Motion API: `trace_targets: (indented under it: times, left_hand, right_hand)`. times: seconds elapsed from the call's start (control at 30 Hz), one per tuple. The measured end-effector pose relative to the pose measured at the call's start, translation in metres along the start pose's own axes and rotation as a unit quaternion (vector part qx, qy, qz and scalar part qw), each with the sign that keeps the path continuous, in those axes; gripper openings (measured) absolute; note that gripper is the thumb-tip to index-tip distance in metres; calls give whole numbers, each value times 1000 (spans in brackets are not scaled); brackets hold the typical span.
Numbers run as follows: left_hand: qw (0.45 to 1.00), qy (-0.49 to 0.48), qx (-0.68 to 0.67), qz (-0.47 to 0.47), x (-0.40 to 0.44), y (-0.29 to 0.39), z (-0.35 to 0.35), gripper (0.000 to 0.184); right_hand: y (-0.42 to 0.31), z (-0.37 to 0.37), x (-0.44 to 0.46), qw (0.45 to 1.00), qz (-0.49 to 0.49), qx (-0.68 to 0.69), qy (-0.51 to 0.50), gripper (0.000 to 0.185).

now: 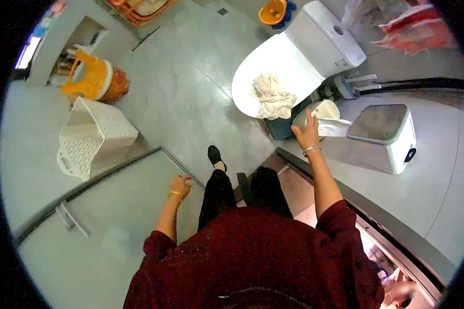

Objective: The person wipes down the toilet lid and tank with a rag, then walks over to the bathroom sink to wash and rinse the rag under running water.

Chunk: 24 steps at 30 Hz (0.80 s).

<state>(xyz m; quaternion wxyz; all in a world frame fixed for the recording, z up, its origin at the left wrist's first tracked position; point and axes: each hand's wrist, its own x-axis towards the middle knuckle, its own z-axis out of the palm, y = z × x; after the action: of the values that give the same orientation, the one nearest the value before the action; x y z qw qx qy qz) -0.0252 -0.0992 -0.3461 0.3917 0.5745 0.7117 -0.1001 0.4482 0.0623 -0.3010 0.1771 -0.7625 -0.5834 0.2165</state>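
Observation:
My right hand reaches forward with its fingers apart, beside a white strip-like piece and a cream round container. Whether it touches either cannot be made out. Just right of them stands a white bin with a grey lid. A crumpled cream cloth lies on the closed lid of the white toilet. My left hand is low beside the frosted glass door, its fingers curled around a small pale thing that I cannot make out.
The frosted glass door with a metal handle spans the lower left. A white perforated basket and an orange bucket stand at the left. A dark threshold runs along the right. An orange child's potty is at the back.

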Motion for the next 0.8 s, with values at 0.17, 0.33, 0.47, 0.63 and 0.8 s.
trace_targets:
  times: [0.17, 0.33, 0.47, 0.63, 0.8]
  left_hand:
    - [998, -28, -43, 38, 136, 24, -54, 28]
    - [995, 15, -74, 59, 279, 78, -23, 37]
    - [993, 104, -16, 63, 369, 143, 23, 65]
    - [996, -26, -81, 40, 411, 232, 6, 81]
    - [991, 52, -108, 67, 426, 228, 25, 77]
  right_hand:
    - [11, 50, 11, 995, 72, 10, -66, 89]
    - [22, 125, 62, 996, 70, 19, -53, 88]
    - [10, 185, 111, 997, 51, 21, -58, 84]
    - [-19, 239, 136, 986, 3, -153, -71, 62]
    - [1, 238, 275, 979, -32, -202, -6, 61]
